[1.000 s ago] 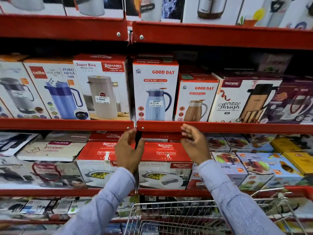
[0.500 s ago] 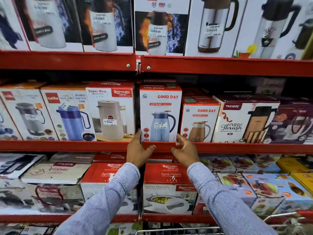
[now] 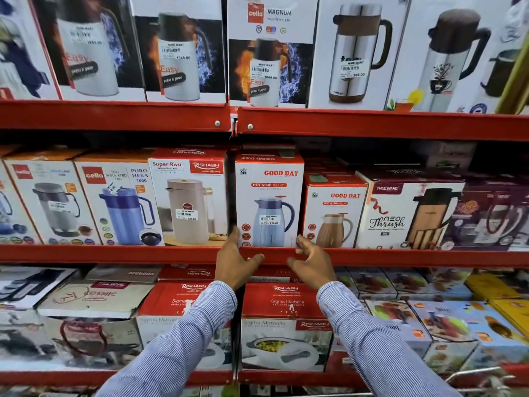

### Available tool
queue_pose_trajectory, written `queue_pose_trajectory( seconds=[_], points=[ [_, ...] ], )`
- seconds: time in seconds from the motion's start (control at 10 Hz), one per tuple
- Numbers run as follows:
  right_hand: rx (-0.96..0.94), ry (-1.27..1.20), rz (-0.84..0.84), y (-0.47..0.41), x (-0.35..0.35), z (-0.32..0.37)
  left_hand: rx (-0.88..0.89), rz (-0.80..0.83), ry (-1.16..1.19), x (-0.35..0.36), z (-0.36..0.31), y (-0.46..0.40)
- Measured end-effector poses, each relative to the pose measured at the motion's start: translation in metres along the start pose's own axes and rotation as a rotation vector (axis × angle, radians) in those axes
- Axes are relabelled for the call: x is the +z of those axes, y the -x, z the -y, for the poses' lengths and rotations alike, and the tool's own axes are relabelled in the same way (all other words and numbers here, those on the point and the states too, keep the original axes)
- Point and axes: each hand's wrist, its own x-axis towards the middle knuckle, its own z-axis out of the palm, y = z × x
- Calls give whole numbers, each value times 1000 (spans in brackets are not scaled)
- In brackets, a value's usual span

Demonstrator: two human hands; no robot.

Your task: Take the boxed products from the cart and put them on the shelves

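A white and red Good Day flask box (image 3: 269, 196) stands upright on the middle red shelf (image 3: 114, 253). My left hand (image 3: 233, 260) is at its lower left corner, fingertips against the box edge and thumb across the shelf lip. At the lower right corner is my right hand (image 3: 312, 263), fingers spread and curled toward the box. Neither hand encloses anything. Below my arms, a red Rishabh casserole box (image 3: 286, 328) sits on the lower shelf. A wire rim of the cart (image 3: 475, 375) shows at the bottom right.
Flask boxes pack the middle shelf tightly: a Super Riva box (image 3: 186, 196) to the left and a smaller Good Day box (image 3: 333, 213) to the right. The top shelf (image 3: 372, 124) carries tall Cello flask boxes. Casserole and appliance boxes fill the lower shelf.
Both hands rose from the lower-shelf casserole box to the middle shelf lip and now flank the tall Good Day box. The view tilted upward, so most of the cart dropped out of sight.
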Motion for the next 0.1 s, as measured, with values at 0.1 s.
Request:
queue_pose_trajectory(
  seconds=[0.1],
  points=[
    [-51, -72, -164, 6, -10, 0, 50, -79, -47, -1, -10, 9]
  ],
)
